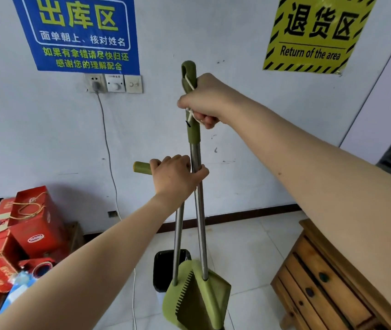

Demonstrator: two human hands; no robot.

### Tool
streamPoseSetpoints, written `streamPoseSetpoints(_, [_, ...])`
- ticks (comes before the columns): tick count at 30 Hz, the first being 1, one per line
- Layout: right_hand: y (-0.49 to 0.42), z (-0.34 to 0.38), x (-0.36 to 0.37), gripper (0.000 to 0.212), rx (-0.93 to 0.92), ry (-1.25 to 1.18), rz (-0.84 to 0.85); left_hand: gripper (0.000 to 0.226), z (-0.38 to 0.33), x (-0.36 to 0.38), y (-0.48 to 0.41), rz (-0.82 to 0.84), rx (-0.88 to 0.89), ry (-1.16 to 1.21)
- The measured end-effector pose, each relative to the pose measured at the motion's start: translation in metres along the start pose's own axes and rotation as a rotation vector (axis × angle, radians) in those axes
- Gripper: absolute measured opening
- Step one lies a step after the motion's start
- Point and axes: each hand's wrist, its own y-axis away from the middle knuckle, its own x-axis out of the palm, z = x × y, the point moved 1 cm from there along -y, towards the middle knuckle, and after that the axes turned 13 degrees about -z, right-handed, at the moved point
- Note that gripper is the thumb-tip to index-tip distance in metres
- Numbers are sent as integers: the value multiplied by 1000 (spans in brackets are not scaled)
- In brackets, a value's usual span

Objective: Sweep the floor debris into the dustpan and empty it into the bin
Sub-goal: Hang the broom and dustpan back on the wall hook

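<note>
A green broom [198,210] with a steel shaft stands upright before the wall, its head tucked into a green dustpan [189,296] with a toothed edge. My right hand [204,101] is shut on the broom's green grip near the top, over a white cord loop. My left hand [175,177] is shut on the dustpan's horizontal green handle, its thumb against the broom shaft. Behind the dustpan stands a small black bin [163,265] on the tiled floor. No debris is visible.
Red cardboard boxes [18,234] are piled at the left. A wooden drawer cabinet [328,277] stands at the right. A white cable [108,163] hangs from a wall socket down to the floor. Blue and yellow signs hang on the wall.
</note>
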Motion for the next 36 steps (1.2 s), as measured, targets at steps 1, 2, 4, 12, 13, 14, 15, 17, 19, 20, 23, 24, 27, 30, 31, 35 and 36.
streamPoseSetpoints(1, [-6, -3, -3, 17, -53, 29, -50, 46, -2, 5, -4, 5, 6, -15])
streamPoseSetpoints(2, [-12, -7, -6, 19, -104, 21, -86, 46, -3, 9, -8, 14, 11, -26])
streamPoseSetpoints(4, [-30, -18, -15, 34, -186, -80, -178, 47, -2, 17, -17, 28, 12, -42])
streamPoseSetpoints(12, [-17, -223, 71, 26, 137, -347, 61, 47, 2, 22, -72, -36, 11, -116])
streamPoseSetpoints(13, [-14, -238, 92, 35, 195, -342, 321, 46, -1, 21, -80, -45, 19, -116])
streamPoseSetpoints(14, [-15, -244, 108, 45, 205, -338, 485, 46, -5, 20, -88, -55, 31, -117])
streamPoseSetpoints(15, [-20, -244, 118, 56, 173, -351, 561, 47, -10, 19, -95, -67, 42, -115])
streamPoseSetpoints(17, [-36, -226, 125, 70, 86, -425, 565, 47, -22, 19, -108, -89, 62, -107])
streamPoseSetpoints(19, [-54, -207, 123, 70, 52, -543, 566, 49, -31, 21, -117, -100, 69, -102])
streamPoseSetpoints(20, [-63, -200, 121, 61, 50, -597, 577, 49, -33, 23, -121, -104, 68, -97])
streamPoseSetpoints(23, [-84, -195, 120, 34, 52, -657, 594, 44, -32, 29, -135, -61, 39, -66])
streamPoseSetpoints(24, [-91, -199, 121, 25, 43, -643, 588, 42, -32, 32, -138, -40, 19, -52])
streamPoseSetpoints(27, [-108, -213, 122, 12, 6, -598, 540, 37, -41, 48, -144, 8, -56, 1])
streamPoseSetpoints(30, [-121, -233, 119, 22, 19, -577, 455, 36, -53, 68, -145, 52, -88, 45])
streamPoseSetpoints(31, [-124, -241, 117, 23, 32, -574, 423, 36, -57, 76, -145, 71, -89, 54])
streamPoseSetpoints(35, [-132, -273, 111, 24, 78, -549, 327, 34, -72, 103, -142, 169, -137, 151])
streamPoseSetpoints(36, [-133, -280, 109, 24, 83, -546, 313, 34, -76, 108, -142, 204, -173, 215])
